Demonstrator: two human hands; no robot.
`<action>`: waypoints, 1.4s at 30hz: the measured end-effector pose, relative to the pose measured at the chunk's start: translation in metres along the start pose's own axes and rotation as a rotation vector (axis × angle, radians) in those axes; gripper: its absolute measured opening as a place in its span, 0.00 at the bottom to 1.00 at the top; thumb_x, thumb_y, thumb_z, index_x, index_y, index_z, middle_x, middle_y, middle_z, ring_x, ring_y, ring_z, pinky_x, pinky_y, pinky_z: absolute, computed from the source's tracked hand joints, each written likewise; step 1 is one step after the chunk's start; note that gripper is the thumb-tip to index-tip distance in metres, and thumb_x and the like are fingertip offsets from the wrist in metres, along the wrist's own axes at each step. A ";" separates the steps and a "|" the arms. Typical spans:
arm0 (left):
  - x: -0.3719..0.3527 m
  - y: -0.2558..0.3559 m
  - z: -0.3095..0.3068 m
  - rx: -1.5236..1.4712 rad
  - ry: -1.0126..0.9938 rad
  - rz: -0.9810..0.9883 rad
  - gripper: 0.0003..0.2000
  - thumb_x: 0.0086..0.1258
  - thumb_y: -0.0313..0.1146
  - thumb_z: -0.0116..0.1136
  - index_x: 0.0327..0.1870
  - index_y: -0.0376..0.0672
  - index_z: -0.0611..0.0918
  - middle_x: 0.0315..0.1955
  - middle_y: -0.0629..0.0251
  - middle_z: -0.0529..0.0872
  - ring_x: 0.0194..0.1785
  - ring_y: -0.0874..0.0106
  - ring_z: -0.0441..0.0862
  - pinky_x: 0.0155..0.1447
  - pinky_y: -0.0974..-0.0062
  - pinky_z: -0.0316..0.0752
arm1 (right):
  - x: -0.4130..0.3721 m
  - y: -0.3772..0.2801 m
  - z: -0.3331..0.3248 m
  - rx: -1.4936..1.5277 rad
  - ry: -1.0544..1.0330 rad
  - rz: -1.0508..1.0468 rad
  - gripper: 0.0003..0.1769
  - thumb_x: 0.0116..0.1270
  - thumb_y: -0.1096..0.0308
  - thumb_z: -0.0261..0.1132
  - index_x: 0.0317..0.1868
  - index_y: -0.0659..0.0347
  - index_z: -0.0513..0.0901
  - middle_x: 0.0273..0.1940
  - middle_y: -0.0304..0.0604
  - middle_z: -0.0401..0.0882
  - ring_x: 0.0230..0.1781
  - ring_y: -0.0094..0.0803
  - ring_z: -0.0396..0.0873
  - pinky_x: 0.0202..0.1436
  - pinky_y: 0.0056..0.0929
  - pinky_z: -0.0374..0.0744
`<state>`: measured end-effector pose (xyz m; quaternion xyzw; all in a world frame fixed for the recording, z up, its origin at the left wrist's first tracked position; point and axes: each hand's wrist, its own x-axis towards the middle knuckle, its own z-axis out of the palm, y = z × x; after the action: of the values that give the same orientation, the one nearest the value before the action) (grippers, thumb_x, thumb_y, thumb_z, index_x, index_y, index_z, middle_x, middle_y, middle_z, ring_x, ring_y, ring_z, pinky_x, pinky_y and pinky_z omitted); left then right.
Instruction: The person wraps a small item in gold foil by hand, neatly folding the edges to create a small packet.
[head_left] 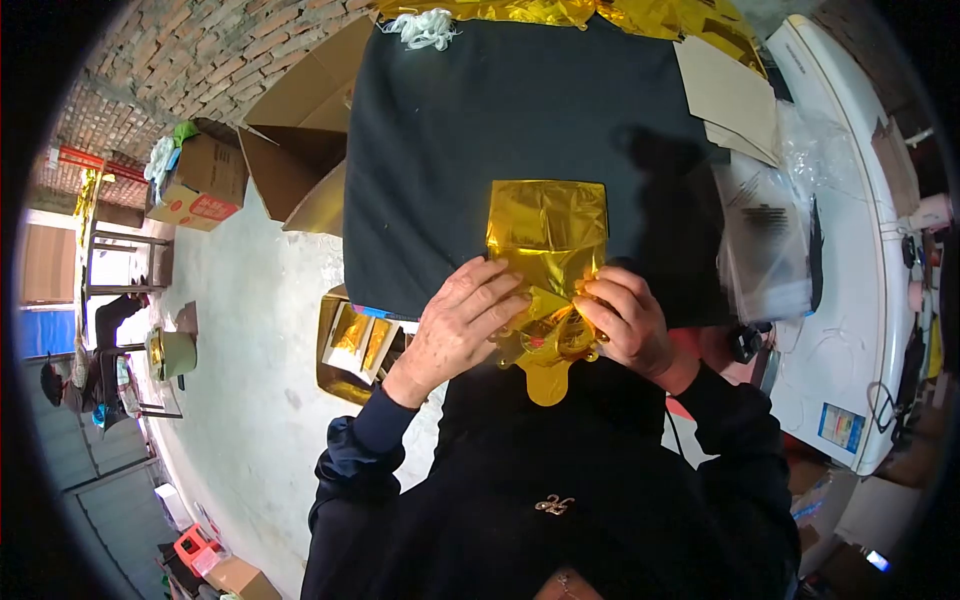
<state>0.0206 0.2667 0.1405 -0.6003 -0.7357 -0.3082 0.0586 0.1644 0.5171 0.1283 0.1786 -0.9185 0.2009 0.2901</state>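
Head cam, the only view I get. The gold foil sheet (548, 240) sits mid-pic, on the near edge of the black cloth table (450, 150). Its top part lies flat on the cloth. Its low part is crumpled up btw both hands, w/ a round gold tab hanging down at 6 o'clock.

The L hand (463, 320) is at 8 o'clock from the foil. Its fingers are bent and closed on the foil's low left side, tips pressing on it. The R hand (622, 318) is at 4 o'clock. Its fingers are curled, and thumb and first finger pinch a fold of the foil. Both hands hold the foil and are near each other. I can't tell if they touch.

Other stuff, clock from the foil:
- Open cardboard box (300, 130) at 10 o'clock, just beside the table's left edge.
- Small printed box (205, 180) at 9 o'clock, further out on the floor.
- Tray w/ gold pieces (360, 345) at 8 o'clock, by the table's near corner, beside the L wrist.
- White string tuft (425, 27) at 11 o'clock, on the cloth's far edge.
- Cardboard sheets (725, 95) at 1 o'clock.
- Clear plastic bags (770, 240) at 3 o'clock, on the table's right edge.
- White machine (850, 300) at 3 o'clock, past the bags.
- Another person (75, 385) far off at 9 o'clock, too small to make out.
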 end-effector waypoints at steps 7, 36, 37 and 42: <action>0.004 0.001 0.001 0.006 0.022 -0.038 0.20 0.57 0.25 0.69 0.54 0.42 0.89 0.57 0.64 0.87 0.67 0.61 0.81 0.74 0.55 0.72 | -0.007 0.000 0.001 -0.061 -0.009 0.004 0.22 0.54 0.74 0.76 0.52 0.60 0.89 0.46 0.38 0.76 0.49 0.39 0.76 0.55 0.42 0.77; 0.023 0.003 0.005 0.057 0.246 -0.460 0.11 0.66 0.36 0.76 0.35 0.38 0.86 0.39 0.62 0.82 0.47 0.62 0.73 0.53 0.63 0.64 | 0.044 0.013 -0.002 0.089 -0.174 0.607 0.13 0.76 0.64 0.66 0.33 0.61 0.83 0.29 0.47 0.82 0.32 0.47 0.82 0.37 0.47 0.79; 0.022 0.002 0.007 0.068 0.249 -0.463 0.11 0.66 0.36 0.76 0.35 0.38 0.86 0.38 0.62 0.82 0.46 0.62 0.73 0.52 0.63 0.64 | 0.045 0.013 -0.002 0.082 -0.177 0.610 0.13 0.76 0.63 0.65 0.33 0.61 0.83 0.29 0.47 0.82 0.32 0.48 0.82 0.37 0.47 0.79; 0.026 0.000 0.012 0.111 0.254 -0.484 0.10 0.67 0.35 0.74 0.33 0.40 0.85 0.35 0.64 0.79 0.44 0.63 0.72 0.50 0.63 0.63 | 0.053 0.011 -0.004 0.059 -0.184 0.626 0.14 0.76 0.63 0.65 0.32 0.62 0.83 0.30 0.49 0.84 0.34 0.49 0.84 0.37 0.47 0.80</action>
<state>0.0172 0.2954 0.1428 -0.3597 -0.8601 -0.3453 0.1079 0.1208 0.5173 0.1599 -0.0867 -0.9450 0.2896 0.1249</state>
